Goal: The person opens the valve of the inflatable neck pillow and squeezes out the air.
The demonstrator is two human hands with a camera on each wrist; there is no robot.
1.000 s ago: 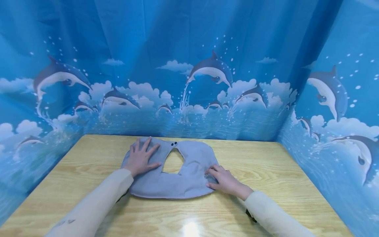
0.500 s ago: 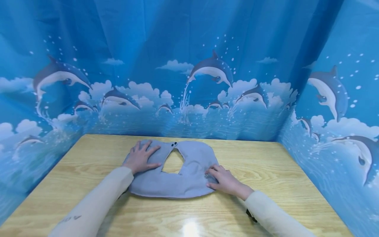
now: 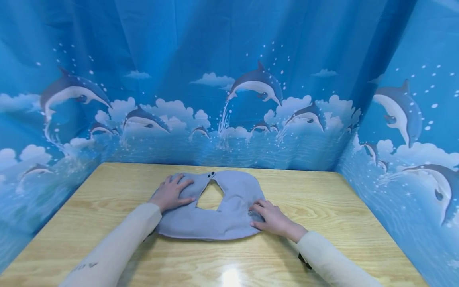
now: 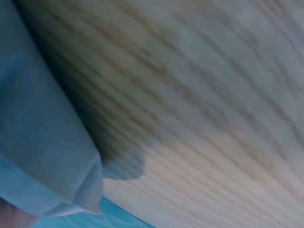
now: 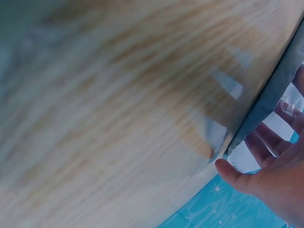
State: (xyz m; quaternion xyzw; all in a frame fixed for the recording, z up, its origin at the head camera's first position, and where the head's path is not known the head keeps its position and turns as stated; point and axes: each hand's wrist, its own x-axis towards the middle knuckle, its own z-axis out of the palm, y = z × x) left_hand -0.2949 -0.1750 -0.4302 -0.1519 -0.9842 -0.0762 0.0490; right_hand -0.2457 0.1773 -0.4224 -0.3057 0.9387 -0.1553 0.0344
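A grey fabric inflatable neck pillow (image 3: pixel 208 223) lies on the table, its two ends meeting at the far side by a pair of black snaps (image 3: pixel 210 174). Its middle opening shows the wood beneath. My left hand (image 3: pixel 171 194) rests on the pillow's left part with fingers spread. On the right edge lies my right hand (image 3: pixel 271 218), fingers bent over the top and thumb apart toward the near side. A clear plastic valve (image 5: pixel 288 108) shows among the right fingers in the right wrist view. The left wrist view catches only a bit of hand (image 4: pixel 14 216) beyond the grey cloth.
The wood-grain table (image 3: pixel 340 223) reaches back to a blue dolphin-print curtain (image 3: pixel 165 79), which also covers both sides. Light sleeves (image 3: pixel 111 245) cover both forearms. A bright reflection lies on the near tabletop.
My left hand has shifted slightly toward me, and the pillow's far left edge under it sits lower. The right hand stays in place.
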